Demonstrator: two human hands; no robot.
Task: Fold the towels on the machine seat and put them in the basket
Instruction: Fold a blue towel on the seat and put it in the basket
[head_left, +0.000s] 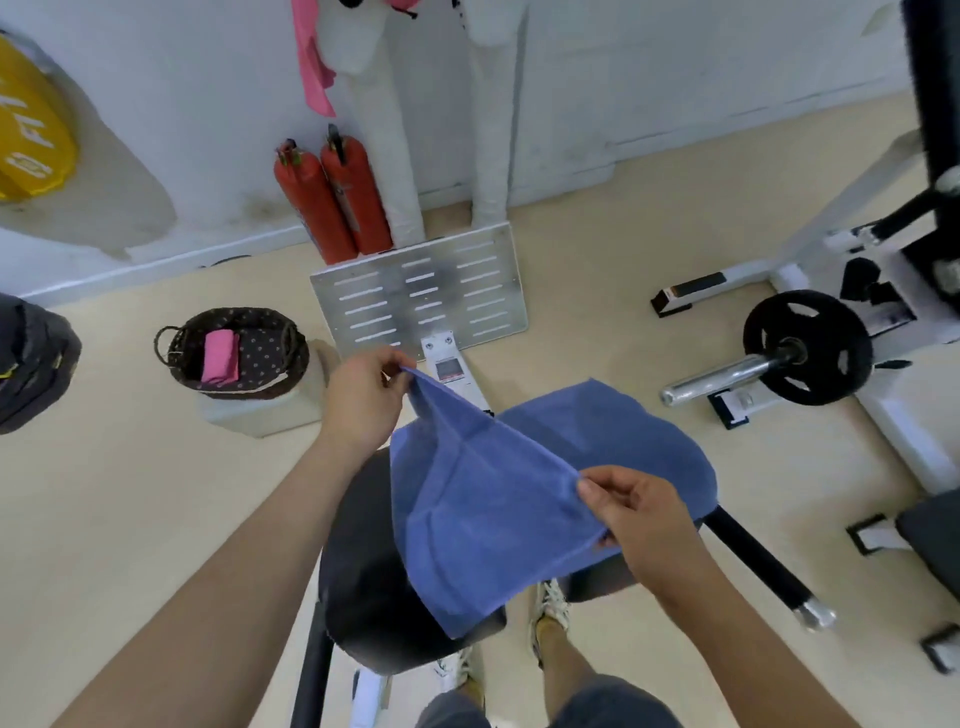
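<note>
Head view. Blue towel (498, 499) held up over the black machine seat (363, 571); its upper edge runs taut on a diagonal from far-left down to near-right, and that edge is its long axis as it hangs. Far half drapes back over the seat, near corner droops toward the floor. Left hand (358, 400) pinches the far-left corner between thumb and fingers. Right hand (634, 514) pinches the near-right corner, fingers curled on the cloth.

Dark woven basket (234, 348) sits on a pale low block to the left, well apart from the seat; a folded pink towel (221, 357) lies inside, long axis pointing away from the person.

Writing: yellow object (31, 124) on the left wall carries white letters, partly cut off, not readable. Small label on the white machine frame (449, 371) too blurred to read.

Floor is pale beige. White wall, stained and patched at left. Two red fire extinguishers (332, 200) lean at the wall beside white wrapped pipes; slotted metal footplate (421, 291) in front of them. Black weight plate (808, 347) on a chrome bar at right.
</note>
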